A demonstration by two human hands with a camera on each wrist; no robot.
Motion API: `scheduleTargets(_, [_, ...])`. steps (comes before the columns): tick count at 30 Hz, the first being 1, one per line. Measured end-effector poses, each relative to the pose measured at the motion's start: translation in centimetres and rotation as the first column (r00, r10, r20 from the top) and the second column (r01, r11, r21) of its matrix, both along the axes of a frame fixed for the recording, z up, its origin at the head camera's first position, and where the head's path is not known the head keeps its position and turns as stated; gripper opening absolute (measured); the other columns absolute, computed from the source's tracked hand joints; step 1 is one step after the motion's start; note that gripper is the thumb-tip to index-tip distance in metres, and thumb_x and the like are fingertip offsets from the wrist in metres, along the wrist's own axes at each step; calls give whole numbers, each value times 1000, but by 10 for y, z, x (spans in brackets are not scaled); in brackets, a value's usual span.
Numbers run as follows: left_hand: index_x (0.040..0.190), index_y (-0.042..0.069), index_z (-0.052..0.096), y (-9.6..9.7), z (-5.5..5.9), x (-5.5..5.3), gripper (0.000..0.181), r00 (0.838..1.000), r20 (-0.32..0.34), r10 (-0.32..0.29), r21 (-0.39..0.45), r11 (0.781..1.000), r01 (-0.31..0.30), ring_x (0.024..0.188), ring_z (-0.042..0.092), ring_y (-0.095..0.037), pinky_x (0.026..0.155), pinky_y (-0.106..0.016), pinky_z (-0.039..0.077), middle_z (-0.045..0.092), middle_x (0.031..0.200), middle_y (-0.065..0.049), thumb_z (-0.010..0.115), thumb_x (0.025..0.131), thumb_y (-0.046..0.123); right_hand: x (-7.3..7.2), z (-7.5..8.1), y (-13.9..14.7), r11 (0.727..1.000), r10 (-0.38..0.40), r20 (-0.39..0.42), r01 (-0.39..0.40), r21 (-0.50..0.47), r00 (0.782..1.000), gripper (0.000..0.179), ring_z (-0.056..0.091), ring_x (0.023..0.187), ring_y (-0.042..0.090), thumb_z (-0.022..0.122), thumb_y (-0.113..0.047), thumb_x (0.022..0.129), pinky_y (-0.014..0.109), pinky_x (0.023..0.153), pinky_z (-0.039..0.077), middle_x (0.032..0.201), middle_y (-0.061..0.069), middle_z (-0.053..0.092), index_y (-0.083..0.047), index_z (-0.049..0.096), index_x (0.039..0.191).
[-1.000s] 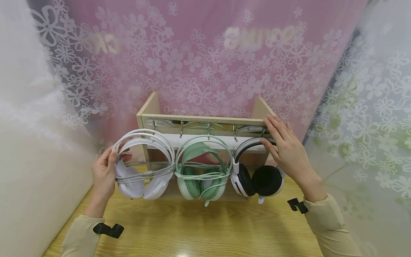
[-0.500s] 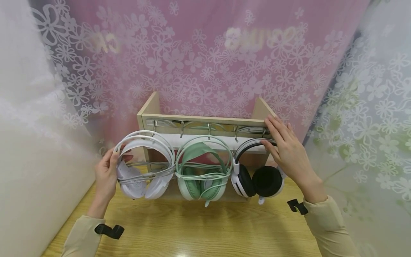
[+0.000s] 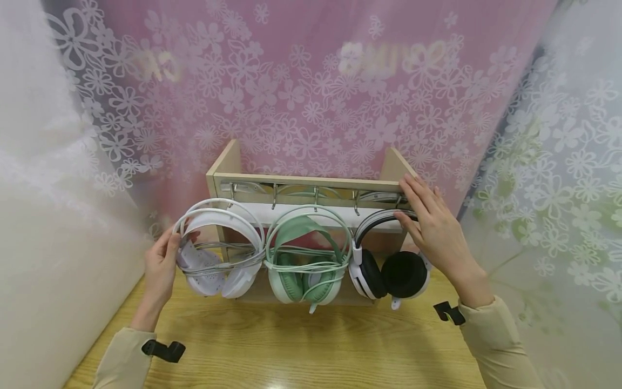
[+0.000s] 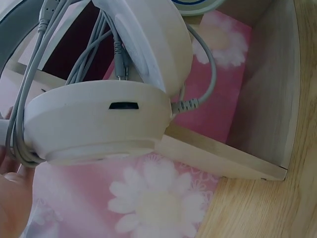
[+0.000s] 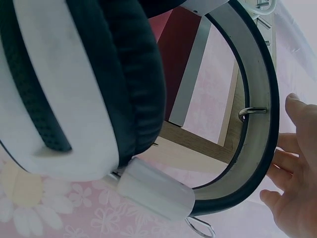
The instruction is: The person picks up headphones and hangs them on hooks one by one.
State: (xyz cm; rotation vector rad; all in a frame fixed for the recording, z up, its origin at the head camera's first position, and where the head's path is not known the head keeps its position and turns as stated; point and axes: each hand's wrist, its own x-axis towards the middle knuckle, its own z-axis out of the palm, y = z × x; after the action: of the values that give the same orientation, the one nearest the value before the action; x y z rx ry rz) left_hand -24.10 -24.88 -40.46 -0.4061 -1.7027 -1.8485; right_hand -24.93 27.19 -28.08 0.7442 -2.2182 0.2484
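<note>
My left hand point(image 3: 160, 262) pinches the left side of the headband of the white headphones point(image 3: 241, 281), thumb in front and fingers behind. Their grey cable is wound across the middle, and in the left wrist view one white earcup point(image 4: 96, 121) fills the centre. At the rack's right corner my right hand point(image 3: 439, 232) lies with its fingers fairly straight on the wooden rack point(image 3: 311, 180). Just below it hang the black-and-white headphones point(image 3: 405, 274), their headband over a metal hook point(image 5: 255, 110) in the right wrist view. Between the two pairs hang mint green headphones point(image 3: 318, 286) with a wound cable.
Several metal hooks point(image 3: 356, 202) line the front board of the rack. It stands on a wood-grain table point(image 3: 311, 340) against a pink floral curtain point(image 3: 311, 81). A pale wall point(image 3: 58, 205) rises on the left and a floral sheet point(image 3: 563, 205) hangs on the right.
The white headphones have turned slightly, their cups shifting a little right and up, while my left hand moved slightly right with them. My right hand has stayed in place.
</note>
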Motion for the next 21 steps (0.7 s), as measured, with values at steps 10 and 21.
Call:
scheduleTargets(10, [139,0,60,-9,-1,6,35,986,118,115,-93,990,-104,105,69,-2,84,-12,51,76,105,15,51,107,11,-1,-3,0,1000,2,21,-2,-20,1000,71,28,151,33,67,-23,98,49,126,13,163,13,34,-8,33,159])
scheduleTargets(21, [137,-12,56,-20,-2,14,38,991,117,68,-59,996,-61,105,66,1,89,-11,51,71,114,16,50,107,11,-2,-6,1,998,34,25,-32,-60,999,66,26,152,31,50,-44,106,52,125,12,164,11,32,-8,33,159])
